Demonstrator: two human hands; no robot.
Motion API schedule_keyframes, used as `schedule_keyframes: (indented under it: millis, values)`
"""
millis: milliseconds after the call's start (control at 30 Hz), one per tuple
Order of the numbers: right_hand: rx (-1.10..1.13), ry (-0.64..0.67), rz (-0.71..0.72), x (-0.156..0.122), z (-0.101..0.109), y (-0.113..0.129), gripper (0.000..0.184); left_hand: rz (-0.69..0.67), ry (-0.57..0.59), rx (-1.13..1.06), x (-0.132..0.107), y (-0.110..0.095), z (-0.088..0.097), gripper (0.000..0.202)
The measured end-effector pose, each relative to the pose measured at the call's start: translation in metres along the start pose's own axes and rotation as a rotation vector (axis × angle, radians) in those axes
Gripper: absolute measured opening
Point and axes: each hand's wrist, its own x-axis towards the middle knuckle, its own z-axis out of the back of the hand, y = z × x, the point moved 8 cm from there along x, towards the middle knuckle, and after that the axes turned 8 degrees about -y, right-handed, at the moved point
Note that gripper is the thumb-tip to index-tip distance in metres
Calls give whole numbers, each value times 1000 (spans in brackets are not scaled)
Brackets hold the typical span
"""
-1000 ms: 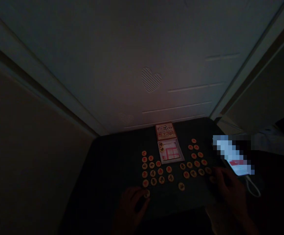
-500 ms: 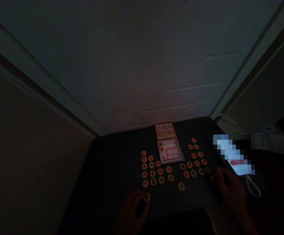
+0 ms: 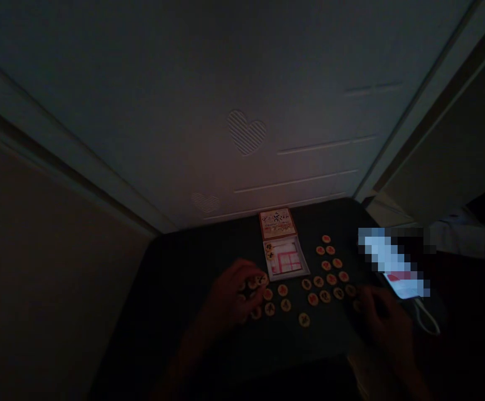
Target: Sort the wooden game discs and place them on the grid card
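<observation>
The scene is very dark. On a small black table [image 3: 175, 289] lie several round wooden discs marked in red or black, one group at the left [image 3: 283, 290] and one at the right [image 3: 331, 278]. My left hand [image 3: 229, 295] reaches over the left group, fingers curled down among the discs near its far edge; what it grips is hidden. My right hand [image 3: 386, 323] rests at the table's right side, fingers bent beside the nearest right-hand discs. An open small box [image 3: 286, 262] with a red grid inside sits at the back middle, its printed lid [image 3: 276, 221] behind it.
A lit phone [image 3: 396, 267] lies at the table's right edge with a white cable [image 3: 426, 320] trailing from it. A pale wall panel with a heart shape [image 3: 246, 131] rises behind the table. A single disc [image 3: 304, 319] lies apart near the front.
My left hand has moved from the table's front edge, where it touched a lone disc, forward over the left group of discs. My right hand has barely shifted.
</observation>
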Motion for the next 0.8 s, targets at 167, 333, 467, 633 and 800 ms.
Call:
schedule_keyframes:
  millis: [167,333,467,633,800]
  values:
    - [-5,2,34,-2,-1,-1,39,-32,116,133,51,23,-33,15]
    - [-10,-17,43,-3,0,2,40,-70,233,347,74,28,-70,12]
    - [-5,-16,23,-3,0,5,38,-5,268,467,76,34,-88,11]
    - [-4,12,31,-3,-2,8,37,85,263,535,72,45,-96,12]
    - [-10,-1,60,-1,0,9,37,137,261,546,70,48,-97,10]
